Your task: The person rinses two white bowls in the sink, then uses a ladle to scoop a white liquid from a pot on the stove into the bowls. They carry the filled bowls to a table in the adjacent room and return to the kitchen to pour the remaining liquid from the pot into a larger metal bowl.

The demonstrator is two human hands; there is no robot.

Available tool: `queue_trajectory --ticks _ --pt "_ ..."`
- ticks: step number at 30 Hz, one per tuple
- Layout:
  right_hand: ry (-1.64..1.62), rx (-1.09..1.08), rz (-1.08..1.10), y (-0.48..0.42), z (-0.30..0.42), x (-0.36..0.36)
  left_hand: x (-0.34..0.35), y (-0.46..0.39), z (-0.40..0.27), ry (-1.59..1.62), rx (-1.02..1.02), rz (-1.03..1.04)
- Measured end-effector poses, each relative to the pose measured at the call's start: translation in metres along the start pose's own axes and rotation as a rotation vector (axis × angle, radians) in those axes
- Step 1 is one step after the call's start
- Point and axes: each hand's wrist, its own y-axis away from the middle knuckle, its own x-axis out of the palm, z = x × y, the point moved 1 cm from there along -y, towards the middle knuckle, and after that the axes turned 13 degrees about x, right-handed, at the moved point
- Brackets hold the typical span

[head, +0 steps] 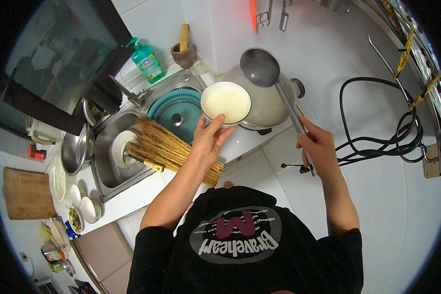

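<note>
My left hand (pixel 210 141) holds a white bowl (pixel 247 114) by its near side, thumb on the rim. A pale whitish liquid (pixel 226 101) lies in the bowl. In my right hand (pixel 318 147) is the handle of a grey metal ladle (pixel 260 68), its bowl raised above and behind the white one. Below both stands a large pot with a dark side handle (pixel 298 88) on the counter. Its contents look pale and hazy, and the bowl and ladle hide part of it.
A steel sink (pixel 106 183) holds a white bowl (pixel 118 147) and a teal basket (pixel 154 110) under a glass lid (pixel 191 128). A straw brush (pixel 172 147) lies across the sink's edge. Behind stand a soap bottle (pixel 149 64) and a mortar (pixel 183 57). Black cable (pixel 375 141) hangs at right.
</note>
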Motion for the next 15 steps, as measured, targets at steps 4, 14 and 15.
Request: queue_trajectory --ticks 4,14,15 --pt "0.000 0.093 0.054 -0.041 -0.031 0.009 0.002 0.009 -0.008 -0.026 0.019 -0.016" --pt "-0.085 0.176 0.153 -0.084 -0.047 0.051 -0.001 0.022 -0.021 -0.064 0.036 -0.016" --pt "-0.131 0.208 0.183 -0.083 -0.044 0.051 -0.004 0.022 -0.020 -0.062 0.037 -0.015"
